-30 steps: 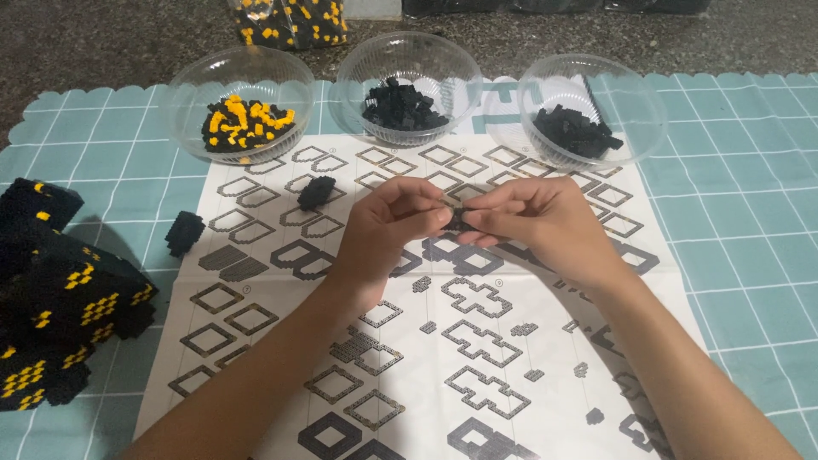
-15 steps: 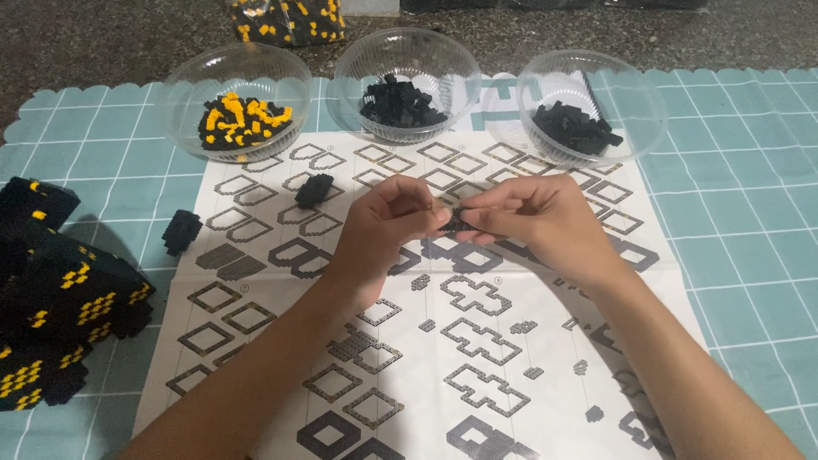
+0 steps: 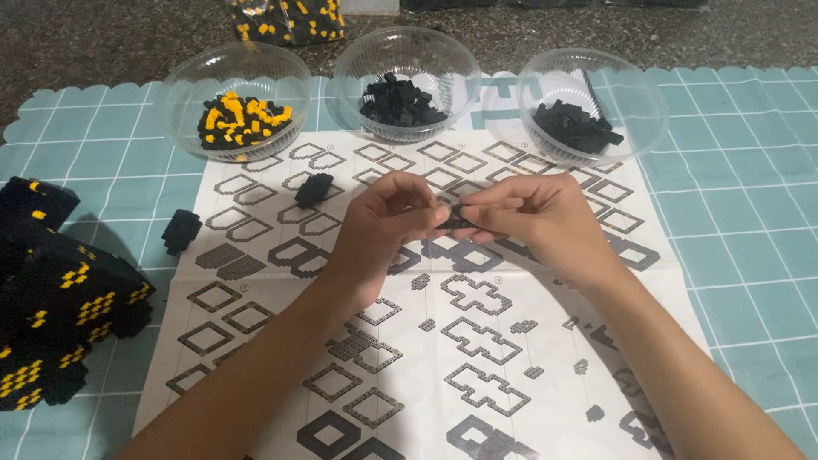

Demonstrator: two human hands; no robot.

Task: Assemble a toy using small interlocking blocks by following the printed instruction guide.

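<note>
We hold a small black brick piece (image 3: 457, 219) between both hands above the middle of the printed instruction sheet (image 3: 545, 341), so the assembly looks to us to be well under way but not finished. A large black-and-yellow built block (image 3: 60, 298) already stands at the left edge of the teal grid mat (image 3: 750, 230), and two small black sub-assemblies (image 3: 313, 189) lie on and beside the sheet. Three clear bowls (image 3: 234, 98) at the top still hold loose bricks, yellow-and-black in the left one, black in the others. Our left hand (image 3: 383, 226) and right hand (image 3: 537, 217) meet fingertip to fingertip, wrists low, fingers of each pinched together on the piece.
</note>
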